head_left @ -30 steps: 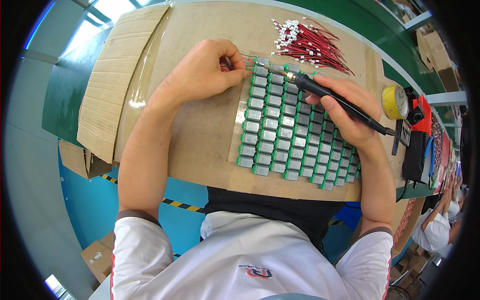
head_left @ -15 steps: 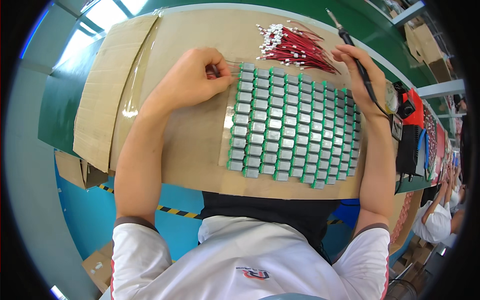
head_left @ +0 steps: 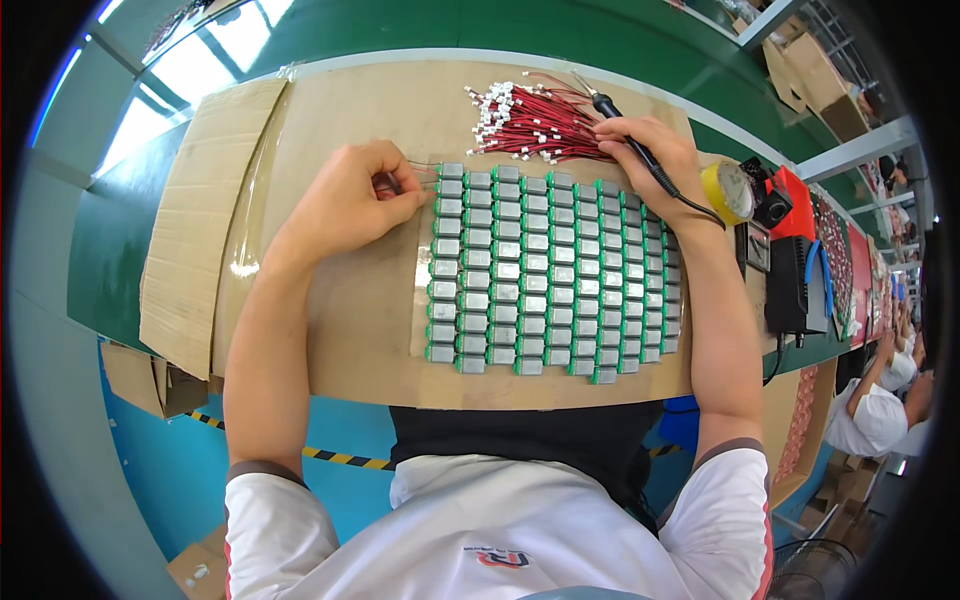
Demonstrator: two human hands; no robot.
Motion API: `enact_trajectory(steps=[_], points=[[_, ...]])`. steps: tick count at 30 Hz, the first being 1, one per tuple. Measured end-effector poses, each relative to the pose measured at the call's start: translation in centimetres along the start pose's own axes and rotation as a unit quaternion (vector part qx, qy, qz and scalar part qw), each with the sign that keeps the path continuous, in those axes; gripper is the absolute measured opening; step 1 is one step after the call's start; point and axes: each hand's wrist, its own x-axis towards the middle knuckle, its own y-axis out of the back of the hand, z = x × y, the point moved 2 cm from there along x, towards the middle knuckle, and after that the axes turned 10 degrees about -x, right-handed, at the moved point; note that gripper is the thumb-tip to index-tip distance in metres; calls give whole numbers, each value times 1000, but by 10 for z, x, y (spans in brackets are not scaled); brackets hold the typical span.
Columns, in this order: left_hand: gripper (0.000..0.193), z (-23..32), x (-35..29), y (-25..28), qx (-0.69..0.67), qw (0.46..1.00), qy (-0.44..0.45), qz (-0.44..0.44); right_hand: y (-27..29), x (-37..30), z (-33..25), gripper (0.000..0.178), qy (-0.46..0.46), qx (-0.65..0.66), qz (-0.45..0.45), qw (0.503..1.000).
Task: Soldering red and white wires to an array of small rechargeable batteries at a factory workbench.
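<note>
Many grey rectangular cells [head_left: 507, 271], each with a green edge strip, lie in close, staggered columns on the cardboard work surface [head_left: 360, 325], directly in front of the person. Block spans the middle and right of the surface; lower edge near the surface's front edge.

Left hand [head_left: 350, 200]: at the block's upper left corner, thumb and fingers pinched together on thin wires [head_left: 424, 164], which reach to the corner cells. Part of the grip is hidden by the fingers.

Right hand [head_left: 674, 156]: well apart from the left, closed around the black handle of a soldering iron [head_left: 652, 168]. Iron slants up and left, tip beyond the block, by the upper right of a pile of red leads [head_left: 560, 125] with white connectors. Cannot tell whether tip and leads touch.

Farther out, right: yellow tape roll [head_left: 728, 193] beside the right wrist; red object [head_left: 796, 200]; black box [head_left: 788, 285] with a blue piece on its side. Left: folded cardboard sheet [head_left: 205, 210]. Below: blue floor [head_left: 345, 415] with a yellow-and-black stripe. Far right: co-workers [head_left: 870, 418] in white shirts.
</note>
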Motion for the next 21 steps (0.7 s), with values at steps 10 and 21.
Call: enact_trajectory(steps=[10,21], points=[[13,3,0,1,-6,1000,1,1,12,-3,-9,21,-49,-3,105,993],[10,4,-1,1,6,1000,-13,-1,25,0,-15,18,44,-116,111,986]])
